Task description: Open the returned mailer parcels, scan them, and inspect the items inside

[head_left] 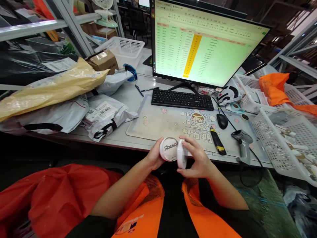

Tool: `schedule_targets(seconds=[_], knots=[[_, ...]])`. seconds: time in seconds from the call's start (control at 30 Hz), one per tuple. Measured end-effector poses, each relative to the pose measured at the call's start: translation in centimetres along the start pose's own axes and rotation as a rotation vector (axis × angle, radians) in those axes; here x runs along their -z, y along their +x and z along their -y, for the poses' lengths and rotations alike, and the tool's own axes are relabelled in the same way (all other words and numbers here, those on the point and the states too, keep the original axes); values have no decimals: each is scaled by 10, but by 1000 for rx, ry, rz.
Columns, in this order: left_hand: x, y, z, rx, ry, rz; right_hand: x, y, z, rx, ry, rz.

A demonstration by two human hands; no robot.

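Observation:
My left hand [155, 155] is closed around a round white jar [169, 149] whose top face reads "Sbeauty". In my right hand [198, 158] is a white round lid [182, 154], gripped by its edges between thumb and fingers and turned on its side. The lid is right beside the jar; whether the two touch, I cannot tell. Both hands are just in front of the desk's near edge, by the desk mat [158, 124]. A black and yellow utility knife [218, 141] and a grey barcode scanner [243, 145] lie to the right.
Wrapped parcels [104, 115] and a yellow padded envelope [54, 87] pile up at left. A monitor [205, 43] stands behind the keyboard [182, 99] and mouse [222, 121]. White plastic baskets [269, 145] line the right; another basket [126, 49] sits at the back left.

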State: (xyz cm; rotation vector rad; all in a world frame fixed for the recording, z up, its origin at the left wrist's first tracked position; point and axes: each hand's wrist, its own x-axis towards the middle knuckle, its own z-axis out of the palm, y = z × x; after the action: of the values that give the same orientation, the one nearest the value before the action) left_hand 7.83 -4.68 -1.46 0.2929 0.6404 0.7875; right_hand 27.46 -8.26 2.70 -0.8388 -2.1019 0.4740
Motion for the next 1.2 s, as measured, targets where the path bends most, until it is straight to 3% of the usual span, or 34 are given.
schedule_targets(seconds=[0.13,0.23,0.3,0.37,0.47,0.5,0.57,0.63,0.7,0.87,0.93,1.0,1.13,1.2], knots=[[9,-6,-8,7,-107,278,-4,-12,-15,-273,511,-240],[13,-3,4,43,-132,378,-21,-17,-26,-469,702,-216],[14,2,14,92,-132,338,-29,-17,-29,-537,629,-148],[10,6,23,69,-140,195,-31,-16,-27,-525,396,-205],[-2,10,30,-75,-147,-57,-25,-11,-13,-291,-40,-326],[-6,9,30,-106,-136,-105,-22,-9,-7,-200,-144,-280],[-15,7,29,-96,-97,-138,-15,-6,5,-84,-250,-64],[-22,3,27,-29,-51,-118,-7,-2,12,-54,-274,164],[-26,-2,24,59,-11,-67,0,2,17,-43,-268,313],[-32,-13,21,208,11,33,3,7,22,94,-307,441],[-34,-15,21,237,1,19,2,4,21,159,-253,392],[-36,-17,21,244,-17,2,3,-3,15,133,-107,239],[-37,-19,22,245,30,13,8,-22,-10,-279,344,-218],[-35,-20,24,252,88,24,9,-28,-24,-500,495,-357]])
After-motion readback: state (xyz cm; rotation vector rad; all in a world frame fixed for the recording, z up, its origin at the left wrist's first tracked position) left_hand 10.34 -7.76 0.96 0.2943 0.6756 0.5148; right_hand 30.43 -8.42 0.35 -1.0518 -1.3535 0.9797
